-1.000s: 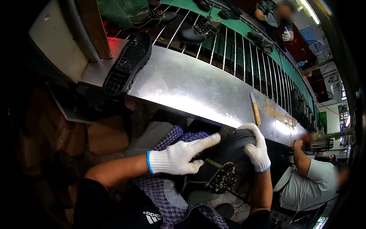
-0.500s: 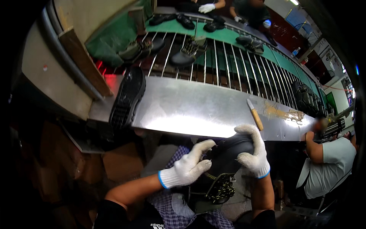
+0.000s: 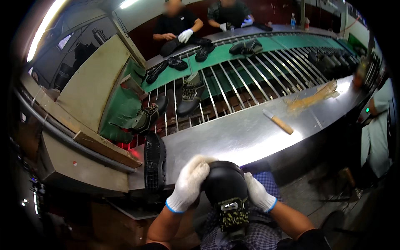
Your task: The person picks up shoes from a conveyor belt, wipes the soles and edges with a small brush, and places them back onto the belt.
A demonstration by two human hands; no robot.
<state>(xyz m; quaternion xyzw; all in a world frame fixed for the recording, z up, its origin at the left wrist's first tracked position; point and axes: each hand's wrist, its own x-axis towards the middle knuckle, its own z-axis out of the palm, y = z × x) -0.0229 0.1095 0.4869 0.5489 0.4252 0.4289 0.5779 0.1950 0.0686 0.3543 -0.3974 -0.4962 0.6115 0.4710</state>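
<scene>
Black shoe [image 3: 225, 191] held low centre, over the lap, just in front of the table [image 3: 233, 137] edge; smooth rounded toe cap faces up, lace area w/ yellow-black patterned trim nearer the body. Left hand [image 3: 189, 183] in white knit glove w/ blue cuff, fingers curled closed over the toe's left side. Right hand [image 3: 258, 193], same glove type, fingers wrapped on the shoe's right flank, thumb side hidden. Shoe gripped from both sides.

Table top is brushed sheet metal, glare patch mid-surface. Black rubber sole [image 3: 155, 160] w/ lugged tread laid at the table's left end, just beside the left hand, not touching. Wooden-handled knife [image 3: 278, 122] flat on the metal, well apart to the right; tan glue smear [image 3: 314, 96] beyond it. Behind: conveyor [image 3: 250, 79] of round metal rods over green bed, several dark shoes on it, one upright boot [image 3: 188, 93] w/ patterned upper. Two other people at the far side, one gloved hand [image 3: 184, 35] visible
</scene>
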